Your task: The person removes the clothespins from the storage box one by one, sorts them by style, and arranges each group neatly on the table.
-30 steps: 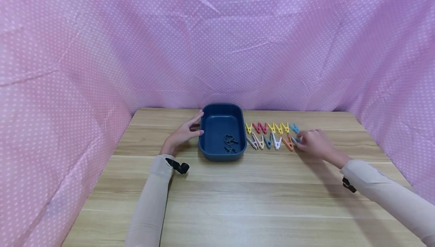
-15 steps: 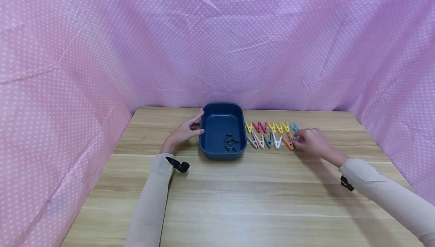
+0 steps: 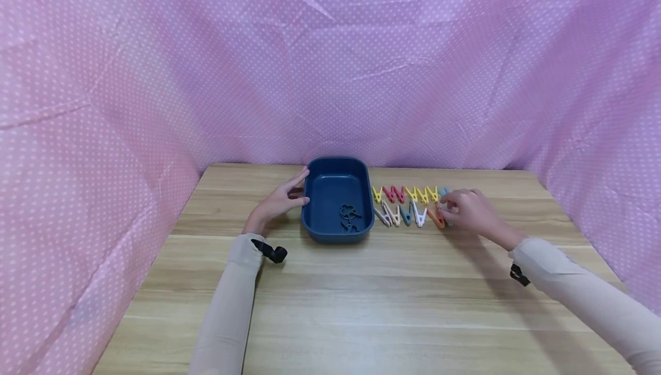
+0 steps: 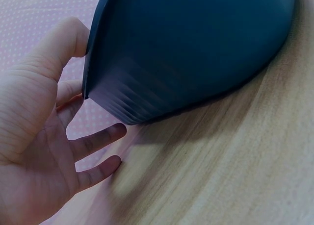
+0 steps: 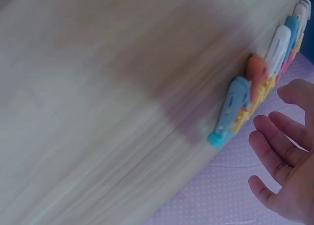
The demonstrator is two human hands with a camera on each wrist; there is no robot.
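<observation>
A dark blue rectangular bin (image 3: 330,188) stands on the table, and my left hand (image 3: 276,204) touches its left rim with thumb and fingertips. In the left wrist view the fingers (image 4: 100,139) of that hand are spread beside the bin's wall. My right hand (image 3: 474,213) is over the right end of two rows of plastic clips. Its fingers are loosely bent, with nothing between them in the right wrist view. Nearest to it are a grey-blue clip (image 5: 233,105) and an orange clip (image 3: 436,218). A light blue clip (image 3: 444,191) is partly hidden behind the fingers.
Yellow clips (image 3: 411,194) and red clips (image 3: 395,194) make up the back row. White (image 3: 419,214), blue (image 3: 405,215) and pale clips (image 3: 388,213) lie in front. Dark clip-like pieces (image 3: 350,212) lie in the bin. A pink dotted cloth (image 3: 330,77) hangs behind the wooden table (image 3: 361,306).
My right hand has come away from the grey-blue clip, which now lies beside the orange clip, and has shifted slightly left and up. My left hand and the bin stay in place.
</observation>
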